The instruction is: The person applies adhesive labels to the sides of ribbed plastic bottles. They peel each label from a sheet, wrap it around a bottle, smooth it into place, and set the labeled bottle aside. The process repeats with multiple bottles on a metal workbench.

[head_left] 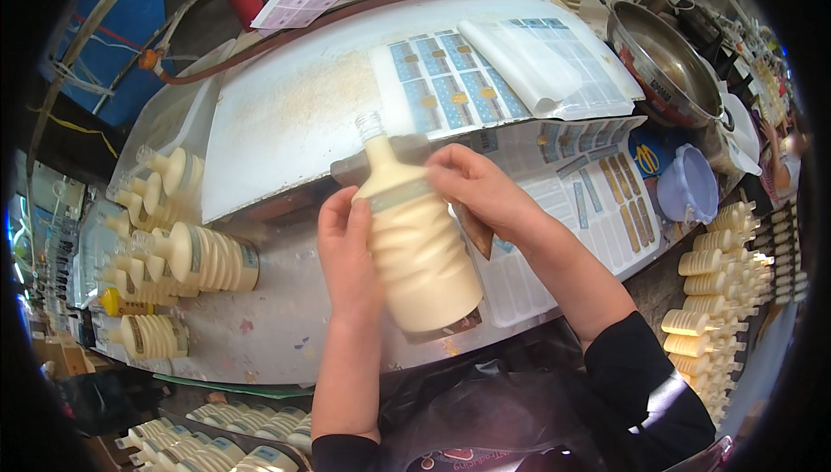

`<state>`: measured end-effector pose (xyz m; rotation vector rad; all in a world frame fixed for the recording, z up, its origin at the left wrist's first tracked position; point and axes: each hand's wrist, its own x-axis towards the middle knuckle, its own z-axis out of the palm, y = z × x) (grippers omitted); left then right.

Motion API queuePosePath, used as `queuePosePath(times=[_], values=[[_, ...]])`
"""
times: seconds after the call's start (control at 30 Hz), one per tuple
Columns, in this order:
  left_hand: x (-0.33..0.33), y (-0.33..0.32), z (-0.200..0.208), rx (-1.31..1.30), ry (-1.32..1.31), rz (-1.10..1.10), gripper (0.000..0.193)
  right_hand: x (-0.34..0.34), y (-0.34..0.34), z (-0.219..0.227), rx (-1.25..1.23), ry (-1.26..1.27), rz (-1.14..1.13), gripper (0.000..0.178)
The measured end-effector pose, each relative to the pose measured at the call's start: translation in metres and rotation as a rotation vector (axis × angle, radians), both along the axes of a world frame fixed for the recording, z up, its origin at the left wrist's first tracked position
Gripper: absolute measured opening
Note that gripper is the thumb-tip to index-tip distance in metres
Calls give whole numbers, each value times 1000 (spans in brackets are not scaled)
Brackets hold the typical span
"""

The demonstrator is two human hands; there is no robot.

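Note:
A cream-coloured bottle [421, 256] with a rippled body and a clear threaded neck stands tilted in front of me, neck pointing away. A greyish label strip [400, 196] runs across its shoulder. My left hand [344, 230] is closed at the bottle's left side, thumb and fingers against the strip's left end. At the strip's right end, the fingers of my right hand [478, 182] are pinched together. Below that palm juts a brown, flat, pointed tool [474, 231], tucked in the right hand; its exact kind is unclear. A dark block [346, 169] shows behind the bottle's neck.
Similar bottles [212, 256] lie on the table's left; more fill racks at lower left and right [692, 325]. Label sheets [454, 78] rest on a white board [294, 117]. At right are sticker strips [628, 199], a lilac bucket [688, 185] and a large metal pan [666, 61].

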<state>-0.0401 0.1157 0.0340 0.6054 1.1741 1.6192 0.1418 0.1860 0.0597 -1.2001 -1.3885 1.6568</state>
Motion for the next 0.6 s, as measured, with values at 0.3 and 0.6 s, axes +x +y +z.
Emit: queuePosePath(times=[0.3,0.6], values=[[-1,2,-7,25,-47,28,21,-6,0,-17,17,-14,-11,30],[-3,-7,4,-9,16,-52,39,1,-3,-15,-45,120,-69,34]])
